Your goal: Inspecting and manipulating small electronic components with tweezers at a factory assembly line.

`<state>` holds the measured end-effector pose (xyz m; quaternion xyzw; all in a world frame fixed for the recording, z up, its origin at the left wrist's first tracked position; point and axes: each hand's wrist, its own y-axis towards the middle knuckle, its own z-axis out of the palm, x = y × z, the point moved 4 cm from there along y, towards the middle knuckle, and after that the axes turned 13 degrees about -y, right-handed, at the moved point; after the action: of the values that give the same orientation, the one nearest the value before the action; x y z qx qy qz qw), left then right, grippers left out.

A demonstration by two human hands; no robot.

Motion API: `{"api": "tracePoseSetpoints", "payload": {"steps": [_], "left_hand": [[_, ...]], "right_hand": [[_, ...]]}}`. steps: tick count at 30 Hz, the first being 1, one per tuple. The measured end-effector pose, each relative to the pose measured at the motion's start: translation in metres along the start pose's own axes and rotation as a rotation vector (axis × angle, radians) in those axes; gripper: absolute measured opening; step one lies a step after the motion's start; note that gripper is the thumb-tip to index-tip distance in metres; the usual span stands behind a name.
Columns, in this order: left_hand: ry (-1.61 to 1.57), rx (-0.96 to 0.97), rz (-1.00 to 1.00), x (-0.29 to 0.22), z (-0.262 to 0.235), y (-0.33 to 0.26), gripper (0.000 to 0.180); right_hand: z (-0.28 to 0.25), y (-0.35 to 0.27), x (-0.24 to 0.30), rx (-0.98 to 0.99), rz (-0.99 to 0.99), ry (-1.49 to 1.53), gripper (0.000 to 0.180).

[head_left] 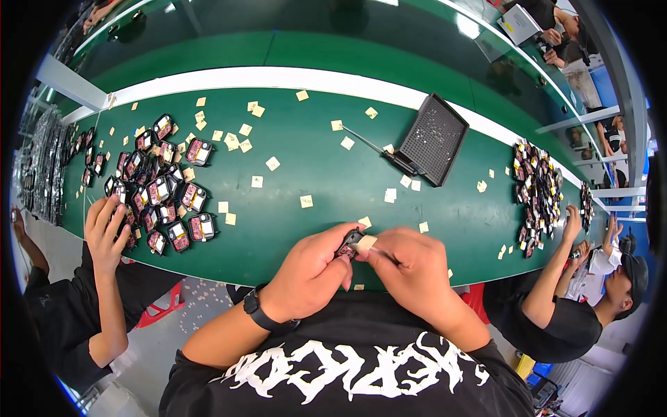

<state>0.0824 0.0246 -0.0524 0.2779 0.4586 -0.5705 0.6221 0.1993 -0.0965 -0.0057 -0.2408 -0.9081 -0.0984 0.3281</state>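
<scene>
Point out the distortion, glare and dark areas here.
Head view: the white strip beyond the green table bows into an arc; head view: a white glare patch shines at upper right; head view: black fills all four corners.

Two bare hands, one left hand and one right hand, with one black device and one pale slip between them. One wristwatch. On the worktop: one black tray, one thin-shafted tool, several dozen paper squares. Two large heaps of devices, the left heap and the right heap; overlap hides some, but the left seems to hold roughly two dozen. Two nearest co-workers, one left, one right.
</scene>
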Motion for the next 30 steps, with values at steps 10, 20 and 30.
{"api": "tracePoseSetpoints", "payload": {"steps": [10,20,30], "left_hand": [[0.080,0.024,-0.048,-0.005,0.001,0.001,0.052],[-0.007,0.070,-0.021,-0.005,-0.003,-0.001,0.055],[-0.259,0.009,-0.153,0.004,-0.006,-0.003,0.060]], "right_hand": [[0.010,0.005,-0.014,0.060,0.093,0.127,0.013],[0.027,0.018,-0.032,0.270,0.408,0.658,0.015],[0.000,0.015,-0.021,0.132,0.009,0.318,0.013]]}}
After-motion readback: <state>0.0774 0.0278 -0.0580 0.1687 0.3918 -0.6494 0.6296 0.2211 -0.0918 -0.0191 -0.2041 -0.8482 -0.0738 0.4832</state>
